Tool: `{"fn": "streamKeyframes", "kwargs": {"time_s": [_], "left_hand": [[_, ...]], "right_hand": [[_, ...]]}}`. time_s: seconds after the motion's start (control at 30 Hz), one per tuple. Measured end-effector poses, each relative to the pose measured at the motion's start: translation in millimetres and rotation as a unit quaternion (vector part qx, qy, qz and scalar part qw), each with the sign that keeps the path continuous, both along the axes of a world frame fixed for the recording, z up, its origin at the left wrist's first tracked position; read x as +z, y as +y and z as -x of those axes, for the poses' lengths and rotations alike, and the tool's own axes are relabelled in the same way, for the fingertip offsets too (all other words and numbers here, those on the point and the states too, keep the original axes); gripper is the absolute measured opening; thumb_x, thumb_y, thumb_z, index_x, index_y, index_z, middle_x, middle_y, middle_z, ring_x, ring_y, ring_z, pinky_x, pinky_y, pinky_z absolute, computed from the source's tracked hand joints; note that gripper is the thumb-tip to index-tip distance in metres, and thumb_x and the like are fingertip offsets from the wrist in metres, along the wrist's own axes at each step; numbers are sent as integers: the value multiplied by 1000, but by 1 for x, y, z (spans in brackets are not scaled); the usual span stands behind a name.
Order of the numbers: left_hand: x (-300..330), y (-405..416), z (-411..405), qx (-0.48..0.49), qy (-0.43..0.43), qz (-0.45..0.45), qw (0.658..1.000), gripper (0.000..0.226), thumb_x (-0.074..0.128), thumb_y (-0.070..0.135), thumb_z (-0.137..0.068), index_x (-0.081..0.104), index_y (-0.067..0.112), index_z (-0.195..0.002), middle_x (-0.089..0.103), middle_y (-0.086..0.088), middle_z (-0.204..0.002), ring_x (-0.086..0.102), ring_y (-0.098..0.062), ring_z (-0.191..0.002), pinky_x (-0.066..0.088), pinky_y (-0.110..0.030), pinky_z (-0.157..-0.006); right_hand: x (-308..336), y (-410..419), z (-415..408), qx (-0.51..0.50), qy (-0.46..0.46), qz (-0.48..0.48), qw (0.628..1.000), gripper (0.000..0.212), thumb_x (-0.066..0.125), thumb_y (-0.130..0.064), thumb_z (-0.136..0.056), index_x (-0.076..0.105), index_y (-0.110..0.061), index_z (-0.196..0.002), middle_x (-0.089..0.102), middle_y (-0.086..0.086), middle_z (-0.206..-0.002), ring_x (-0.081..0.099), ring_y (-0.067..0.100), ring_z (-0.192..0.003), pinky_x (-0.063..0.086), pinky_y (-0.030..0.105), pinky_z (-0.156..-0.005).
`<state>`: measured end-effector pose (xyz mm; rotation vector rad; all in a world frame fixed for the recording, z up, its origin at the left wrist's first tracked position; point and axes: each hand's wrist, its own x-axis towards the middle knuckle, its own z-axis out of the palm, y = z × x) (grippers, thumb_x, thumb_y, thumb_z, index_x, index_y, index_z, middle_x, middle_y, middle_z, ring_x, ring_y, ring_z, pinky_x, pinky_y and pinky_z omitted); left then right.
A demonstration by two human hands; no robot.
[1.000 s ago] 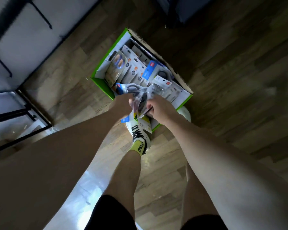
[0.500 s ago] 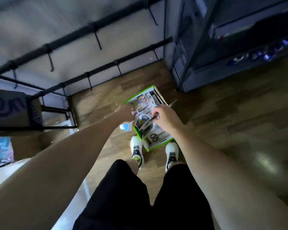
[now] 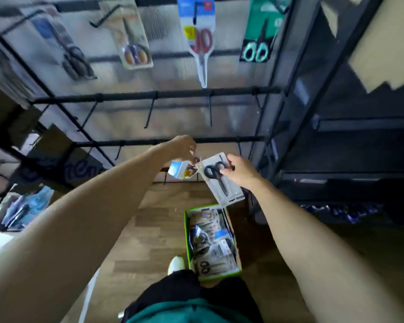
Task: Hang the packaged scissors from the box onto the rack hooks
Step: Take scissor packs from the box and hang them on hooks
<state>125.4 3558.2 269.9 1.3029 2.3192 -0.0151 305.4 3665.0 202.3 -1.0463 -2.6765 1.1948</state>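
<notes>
Both arms outstretched, grips (image 3: 184, 148) (image 3: 239, 171) closed.

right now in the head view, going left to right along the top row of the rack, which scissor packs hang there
dark-handled pack → orange-handled pack → red-handled pack → teal-handled pack on green card

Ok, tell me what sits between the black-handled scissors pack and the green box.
Nothing: head view shows only bare wood floor between black-handled scissors pack, in right hand, and green box.
</notes>
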Motion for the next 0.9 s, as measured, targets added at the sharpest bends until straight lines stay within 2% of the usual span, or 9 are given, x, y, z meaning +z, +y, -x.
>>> {"fn": "streamKeyframes", "kwargs": {"time_s": [0.07, 0.13, 0.2, 0.33, 0.4, 0.53, 0.6, 0.73, 0.9], "left_hand": [[27, -8, 8, 21, 9, -16, 1000, 44, 81, 27, -74, 66, 5, -109, 63, -11, -110, 59, -30, -102, 46, -32, -82], [49, -20, 18, 45, 8, -38, 998, 50, 84, 24, -69, 65, 6, -112, 65, -12, -111, 60, -29, -98, 50, -35, -85], [67, -32, 27, 58, 10, -50, 997, 50, 84, 23, -69, 64, 6, -111, 65, -12, -109, 60, -27, -93, 50, -36, -86], [99, -58, 42, 65, 34, -78, 994, 43, 83, 27, -68, 60, 11, -101, 63, -10, -101, 58, -26, -84, 52, -37, -78], [110, -71, 50, 66, 36, -93, 993, 43, 84, 25, -64, 55, 17, -95, 61, -6, -98, 58, -27, -83, 53, -40, -77], [126, -93, 64, 45, 27, -108, 993, 42, 83, 20, -63, 47, 28, -84, 58, 0, -92, 57, -24, -82, 52, -37, -67], [131, -104, 73, 33, 24, -101, 994, 43, 83, 21, -62, 47, 30, -84, 59, 1, -95, 58, -24, -85, 53, -37, -69], [135, -128, 88, 28, 23, -94, 995, 44, 81, 18, -64, 57, 24, -99, 62, 0, -102, 59, -22, -91, 56, -41, -80], [135, -154, 112, 3, 40, -77, 996, 29, 78, 15, -68, 66, 24, -93, 65, 0, -97, 61, -19, -87, 55, -33, -72]], "right_hand": [[28, 3, 6, -18, 31, 24, 999, 27, 67, -33, -80, 52, -10, -84, 59, 7, -78, 55, 25, -74, 39, 30, -60], [46, 6, 14, -26, 66, 63, 995, 32, 65, -37, -72, 62, -16, -95, 67, -1, -85, 62, 19, -80, 47, 29, -68], [64, 5, 23, -26, 90, 103, 990, 28, 68, -28, -81, 64, -24, -108, 71, -3, -100, 66, 17, -91, 52, 34, -80], [100, -12, 35, -49, 119, 161, 979, 13, 67, -10, -88, 64, -20, -95, 71, 3, -95, 68, 14, -79, 58, 32, -64], [110, -20, 42, -80, 133, 202, 967, 14, 67, -4, -84, 66, -14, -94, 73, 11, -95, 70, 18, -78, 62, 41, -71], [130, -41, 57, -110, 137, 260, 949, 46, 66, 3, -78, 60, -16, -120, 70, 9, -107, 72, 20, -79, 59, 36, -55], [136, -55, 65, -119, 136, 263, 948, 49, 65, 1, -79, 59, -19, -124, 69, 10, -109, 72, 23, -81, 59, 35, -55], [139, -85, 82, -170, 125, 262, 942, 29, 66, -18, -89, 60, -17, -118, 69, 14, -103, 73, 28, -80, 60, 40, -56], [140, -116, 99, -234, 149, 244, 929, 32, 69, -23, -82, 64, -14, -112, 72, 11, -97, 72, 23, -75, 55, 29, -53]]}}
